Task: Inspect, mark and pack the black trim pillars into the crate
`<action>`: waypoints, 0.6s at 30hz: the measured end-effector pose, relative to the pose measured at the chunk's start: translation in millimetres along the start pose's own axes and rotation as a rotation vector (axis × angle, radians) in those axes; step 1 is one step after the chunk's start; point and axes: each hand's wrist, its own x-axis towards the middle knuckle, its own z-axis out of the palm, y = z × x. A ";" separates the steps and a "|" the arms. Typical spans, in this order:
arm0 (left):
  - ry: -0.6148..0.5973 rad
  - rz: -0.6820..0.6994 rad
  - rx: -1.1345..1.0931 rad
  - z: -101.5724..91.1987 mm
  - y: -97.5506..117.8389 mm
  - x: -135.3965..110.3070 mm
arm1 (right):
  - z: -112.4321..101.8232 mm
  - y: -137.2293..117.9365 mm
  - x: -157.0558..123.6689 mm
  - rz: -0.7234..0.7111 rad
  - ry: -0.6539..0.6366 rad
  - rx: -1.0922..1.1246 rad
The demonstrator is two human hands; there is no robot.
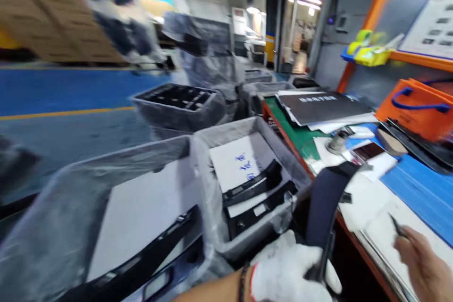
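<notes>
Observed at the bench edge: the left hand point(290, 271), in a white glove with a dark band at the wrist, is closed around the lower end of a long dark curved panel point(323, 203). The panel rises from the fist and leans against the front edge of the workbench point(300, 137). The right hand point(426, 262), bare, sits low over white papers point(375, 226) on the bench top. Its fingers are pinched on a thin dark tool point(397, 225), which is too blurred to identify further. To the left of the gloved hand stands a grey bin point(230, 132) lined with clear film; inside lie a white sheet point(237, 163) with blue writing and several black trim pieces point(255, 188). A second, nearer bin point(88, 184) sits beside it, touching. An orange bag point(417, 108) rests further back on the bench.
</notes>
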 end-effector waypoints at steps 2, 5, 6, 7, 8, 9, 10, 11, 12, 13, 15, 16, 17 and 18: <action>0.015 -0.020 0.098 1.2 3.5 1.1 | -8.6 -31.1 -5.5 -0.117 -0.060 0.058; 0.024 -0.027 0.177 -0.5 11.0 1.9 | -9.5 -72.6 -0.9 -0.223 -0.169 0.145; 0.025 -0.024 0.179 -0.8 12.2 2.4 | -8.6 -81.5 0.2 -0.238 -0.201 0.149; 0.030 -0.020 0.177 -0.7 12.5 2.8 | -7.7 -87.8 0.5 -0.246 -0.231 0.141; 0.034 -0.022 0.173 -0.4 12.1 3.2 | -6.7 -92.0 0.0 -0.246 -0.252 0.122; 0.035 -0.024 0.166 0.0 11.3 3.4 | -5.8 -94.4 -0.9 -0.243 -0.263 0.096; 0.040 -0.026 0.162 0.4 10.4 3.3 | -5.0 -95.8 -1.7 -0.242 -0.266 0.069; 0.044 -0.028 0.157 0.7 9.6 3.1 | -4.2 -96.7 -2.2 -0.248 -0.268 0.042; 0.046 -0.030 0.151 0.9 9.0 2.7 | -3.4 -97.4 -2.2 -0.258 -0.263 0.012; 0.047 -0.030 0.146 1.0 8.8 2.3 | -2.7 -98.3 -1.6 -0.268 -0.255 -0.018; 0.044 -0.020 0.133 0.9 8.9 1.4 | -1.4 -100.4 0.8 -0.289 -0.248 -0.070; 0.039 -0.015 0.128 0.8 9.2 1.1 | -0.9 -101.5 2.4 -0.297 -0.249 -0.095; 0.032 -0.012 0.124 0.7 9.4 0.9 | -0.5 -102.6 4.0 -0.306 -0.249 -0.119; 0.026 -0.012 0.122 0.6 9.6 1.0 | -0.3 -103.5 5.5 -0.314 -0.252 -0.144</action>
